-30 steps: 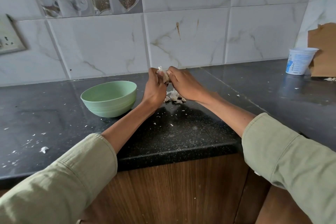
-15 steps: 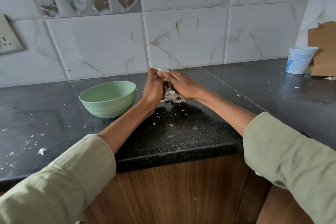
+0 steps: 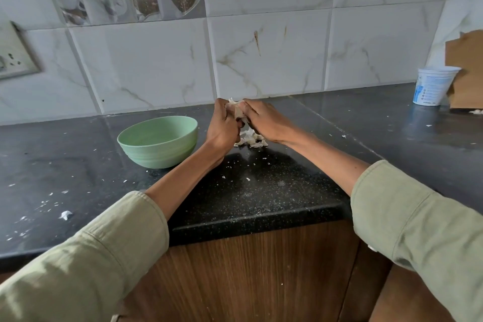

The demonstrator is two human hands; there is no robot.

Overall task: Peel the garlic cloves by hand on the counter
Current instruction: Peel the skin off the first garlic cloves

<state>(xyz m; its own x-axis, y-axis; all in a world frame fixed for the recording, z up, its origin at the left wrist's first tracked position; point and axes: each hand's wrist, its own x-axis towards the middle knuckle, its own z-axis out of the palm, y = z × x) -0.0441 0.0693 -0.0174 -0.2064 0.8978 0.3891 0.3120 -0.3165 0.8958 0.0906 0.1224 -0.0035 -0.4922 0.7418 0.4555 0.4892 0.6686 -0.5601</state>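
Now, hands: left hand (image 3: 222, 129) and right hand (image 3: 264, 120) meet above the far middle of the counter, knuckles toward the camera.
Garlic: a garlic piece (image 3: 236, 110), pale with papery skin sticking up, sits between the two hands; whether it is one clove or several cannot be told.
Left hand grasp: fingers curl round the garlic from the left.
Right hand grasp: fingertips pinch the garlic from the right.
Peel pile: a small heap of garlic skins (image 3: 251, 138) lies on the counter directly under the hands, partly hidden by the right wrist.
Counter: black speckled counter (image 3: 261, 191) with white flakes scattered across it, thickest at the near left.
Bowl: a mint-green bowl (image 3: 158, 142) stands just left of the left hand, not touching it; its inside is barely seen from this angle.
Cup: a white plastic cup (image 3: 432, 86) with blue print stands far right, well apart from the hands.
Cardboard: a brown cardboard sheet (image 3: 467, 70) leans against the wall just behind the cup.
Wall: marbled white tiles (image 3: 261, 55), with a switch plate (image 3: 13, 53) at the far left.
Cabinet: a wooden cabinet front (image 3: 261, 274) runs below the counter edge.
Sleeves: rolled green sleeves (image 3: 104, 251) fill the near corners and hide part of the counter.
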